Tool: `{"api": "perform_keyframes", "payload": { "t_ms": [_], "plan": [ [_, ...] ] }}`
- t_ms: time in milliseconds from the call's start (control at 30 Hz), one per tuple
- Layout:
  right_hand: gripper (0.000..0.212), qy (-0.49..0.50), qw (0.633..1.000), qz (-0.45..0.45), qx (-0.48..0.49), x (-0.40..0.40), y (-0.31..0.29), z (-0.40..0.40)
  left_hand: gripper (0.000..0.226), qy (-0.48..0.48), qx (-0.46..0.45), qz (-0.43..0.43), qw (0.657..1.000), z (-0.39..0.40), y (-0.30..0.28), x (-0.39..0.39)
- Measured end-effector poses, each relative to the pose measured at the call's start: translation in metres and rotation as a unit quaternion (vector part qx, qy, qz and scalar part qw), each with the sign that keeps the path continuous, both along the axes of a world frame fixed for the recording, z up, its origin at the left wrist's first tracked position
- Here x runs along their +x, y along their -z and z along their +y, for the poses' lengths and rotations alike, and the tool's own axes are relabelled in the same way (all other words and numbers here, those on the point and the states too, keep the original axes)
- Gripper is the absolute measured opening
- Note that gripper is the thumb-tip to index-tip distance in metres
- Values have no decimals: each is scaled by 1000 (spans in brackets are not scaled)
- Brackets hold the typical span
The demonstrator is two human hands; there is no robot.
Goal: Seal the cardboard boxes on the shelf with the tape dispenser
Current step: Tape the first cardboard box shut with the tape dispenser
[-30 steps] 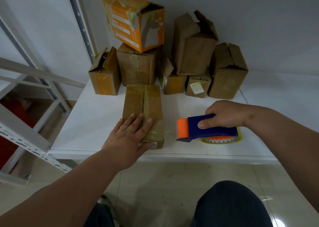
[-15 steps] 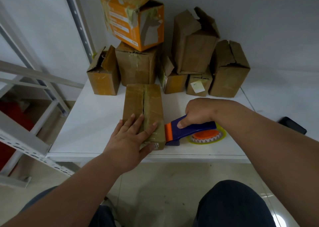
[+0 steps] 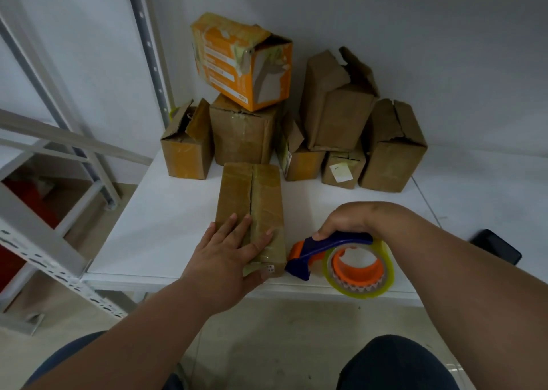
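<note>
— Head view, lower middle of the frame: what is the left hand (image 3: pixel 228 253) doing?

— It lies flat on the near end of the long cardboard box (image 3: pixel 250 208), fingers straight and spread, thumb down along the box's near face. The box sits on the white shelf (image 3: pixel 166 229), its long side running away from the camera, with a dark seam down the middle of its top.

— And the right hand (image 3: pixel 347 220)?

— Right of centre, curled around the blue handle of the tape dispenser (image 3: pixel 335 256). The dispenser's orange and blue nose sits just beside the box's near right corner; whether it touches the cardboard I cannot tell. The clear tape roll (image 3: pixel 360 266) on its orange hub faces the camera, over the shelf's front edge.

— Where are the other boxes?

— Upper middle, against the wall. An orange box (image 3: pixel 240 60) rests tilted on a brown carton (image 3: pixel 241 134). Left of that stands a small box with open flaps (image 3: pixel 186 149). To the right, a torn brown box (image 3: pixel 338 105) leans over two small ones, one bearing a white label (image 3: pixel 341 173), and a tall box (image 3: pixel 391 149) stands at the far right.

— Anything else?

— A dark flat object (image 3: pixel 498 250) at the right edge, and grey metal racking (image 3: pixel 44 241) at the left.
</note>
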State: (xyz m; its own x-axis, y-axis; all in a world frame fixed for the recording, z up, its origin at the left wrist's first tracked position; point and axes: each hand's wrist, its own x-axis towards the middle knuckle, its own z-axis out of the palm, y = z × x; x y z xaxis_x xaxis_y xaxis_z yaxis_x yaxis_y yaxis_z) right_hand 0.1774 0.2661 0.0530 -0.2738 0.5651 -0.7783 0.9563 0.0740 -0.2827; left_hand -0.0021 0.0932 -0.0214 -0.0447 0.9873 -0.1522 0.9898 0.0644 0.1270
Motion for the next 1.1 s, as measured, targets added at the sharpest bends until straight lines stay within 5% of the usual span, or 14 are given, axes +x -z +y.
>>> {"api": "perform_keyframes", "payload": {
  "t_ms": [467, 667, 933, 1100],
  "plan": [
    [30, -38, 991, -19, 129, 4, -11, -24, 80, -70, 9, -42, 997, 3, -15, 19],
    [36, -69, 980, -39, 185, 4, -11, -37, 61, -101, 26, -40, 994, 8, -16, 31],
    [35, -52, 973, -81, 212, 22, -5, -28, 55, -81, 9, -56, 995, 5, -14, 21],
    [38, 28, 978, -8, 209, 39, -13, -22, 63, -81, 20, -47, 995, -3, -16, 21]
  ]
}}
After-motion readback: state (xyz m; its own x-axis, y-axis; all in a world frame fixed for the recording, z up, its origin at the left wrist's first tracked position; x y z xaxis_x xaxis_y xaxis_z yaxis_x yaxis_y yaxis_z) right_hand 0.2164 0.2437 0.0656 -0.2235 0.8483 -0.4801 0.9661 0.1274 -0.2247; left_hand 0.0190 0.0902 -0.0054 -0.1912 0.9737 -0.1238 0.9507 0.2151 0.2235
